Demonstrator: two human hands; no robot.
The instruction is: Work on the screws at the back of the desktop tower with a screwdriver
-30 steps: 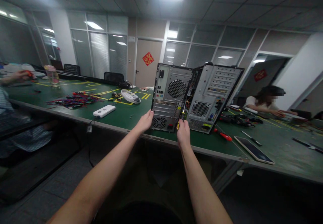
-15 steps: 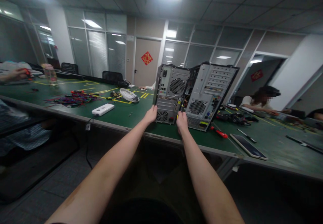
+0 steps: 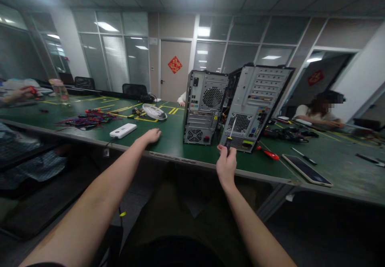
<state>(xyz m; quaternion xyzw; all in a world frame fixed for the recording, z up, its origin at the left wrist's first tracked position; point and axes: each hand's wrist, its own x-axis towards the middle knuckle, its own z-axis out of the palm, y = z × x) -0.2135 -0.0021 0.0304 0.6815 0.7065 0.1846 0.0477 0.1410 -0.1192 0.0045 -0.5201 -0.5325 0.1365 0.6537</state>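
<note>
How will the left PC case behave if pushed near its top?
The left case stands upright, tall and narrow, so a high push would probably tip it rather than slide it. Its metal shell looks rigid and is likely heavy for its size. It stands close beside the right case, so it might knock that.

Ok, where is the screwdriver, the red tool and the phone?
screwdriver (image 3: 229, 141): head view, on the top of its handle.
red tool (image 3: 270, 154): head view, on its red handle.
phone (image 3: 306, 170): head view, middle of its dark screen.
</note>
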